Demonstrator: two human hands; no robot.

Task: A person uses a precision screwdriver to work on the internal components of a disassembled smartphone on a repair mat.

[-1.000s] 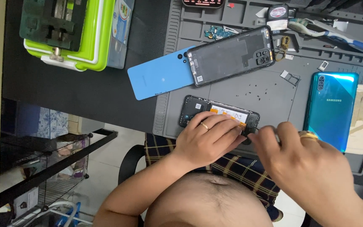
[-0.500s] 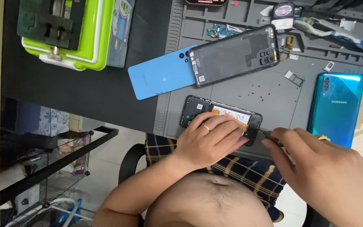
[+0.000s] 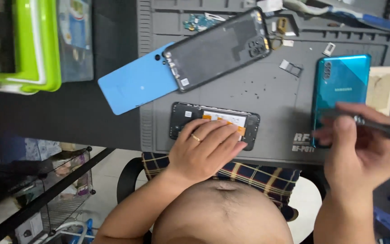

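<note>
An opened black phone point(image 3: 183, 122) with its insides exposed lies on a grey work mat point(image 3: 271, 90). My left hand point(image 3: 206, 149), a ring on one finger, rests flat on the phone's right half and holds it down. My right hand point(image 3: 362, 151) is off to the right, raised over the mat's edge, gripping a thin dark screwdriver point(image 3: 375, 125) that points left. A teal phone point(image 3: 339, 86) lies face down just behind that hand.
A black phone frame point(image 3: 217, 49) leans across a blue back cover point(image 3: 134, 86) at the mat's far left. Small parts and a circuit board point(image 3: 195, 20) sit along the top tray. A green box point(image 3: 32, 49) stands far left. Blue-handled tweezers point(image 3: 375, 20) lie top right.
My right hand has drawn away from the opened phone to the right, carrying the screwdriver. The left hand stays on the phone. The view has shifted slightly.
</note>
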